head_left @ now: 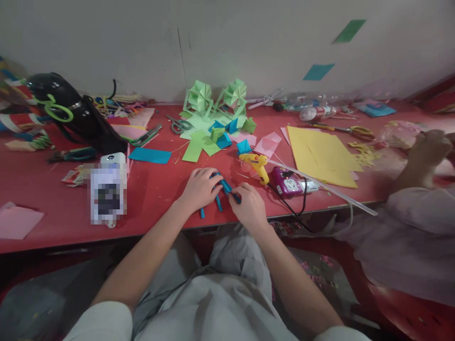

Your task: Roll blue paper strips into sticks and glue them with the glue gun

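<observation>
Low over the front of the red table (159,208), both my hands are at several narrow blue folded paper strips (226,186). My left hand (202,188) bends over them, its thumb and fingers closed on the upper end of one strip. Two more strips stick out below that hand toward the table edge. The lower end of the held strip is pinched by my right hand (248,202); the fingertips are partly hidden. Beyond the hands lie folded blue paper pieces (244,147) and a flat blue paper rectangle (150,155).
To the right are a yellow glue gun (256,165) with a long glue stick, a purple power socket (287,182) and yellow paper (320,156). Green paper models (199,97) stand behind. A blurred phone (107,194) and black bottle (67,102) are left. Another person's hand (424,154) rests at right.
</observation>
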Motion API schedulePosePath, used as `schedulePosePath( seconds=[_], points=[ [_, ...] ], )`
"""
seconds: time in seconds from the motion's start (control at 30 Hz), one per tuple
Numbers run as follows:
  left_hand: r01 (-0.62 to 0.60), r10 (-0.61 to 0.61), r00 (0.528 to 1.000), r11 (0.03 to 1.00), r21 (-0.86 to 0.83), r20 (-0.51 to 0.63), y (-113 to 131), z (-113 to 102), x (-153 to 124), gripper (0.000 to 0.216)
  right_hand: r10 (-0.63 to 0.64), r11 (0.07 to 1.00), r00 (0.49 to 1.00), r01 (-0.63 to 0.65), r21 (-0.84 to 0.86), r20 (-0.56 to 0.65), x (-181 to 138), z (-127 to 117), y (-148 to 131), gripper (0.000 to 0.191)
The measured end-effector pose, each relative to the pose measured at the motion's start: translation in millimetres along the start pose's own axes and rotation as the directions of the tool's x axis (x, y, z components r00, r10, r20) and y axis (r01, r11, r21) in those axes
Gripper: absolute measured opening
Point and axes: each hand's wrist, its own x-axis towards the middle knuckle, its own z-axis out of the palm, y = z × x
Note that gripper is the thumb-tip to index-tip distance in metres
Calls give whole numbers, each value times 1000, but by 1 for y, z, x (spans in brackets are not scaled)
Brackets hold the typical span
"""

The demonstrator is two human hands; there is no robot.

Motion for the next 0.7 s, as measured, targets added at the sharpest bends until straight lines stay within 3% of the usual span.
schedulePosePath(
  seconds=[0.4, 0.7],
  points=[
    [-58, 56, 998, 996, 64, 26, -5, -6, 8, 13, -15, 996, 997, 21, -85, 73, 4, -8, 1, 16],
    [-73, 68, 996, 995, 72, 63, -6, -11, 10, 13, -14, 996, 1000, 12, 89, 17, 14, -18, 22, 15]
  ],
)
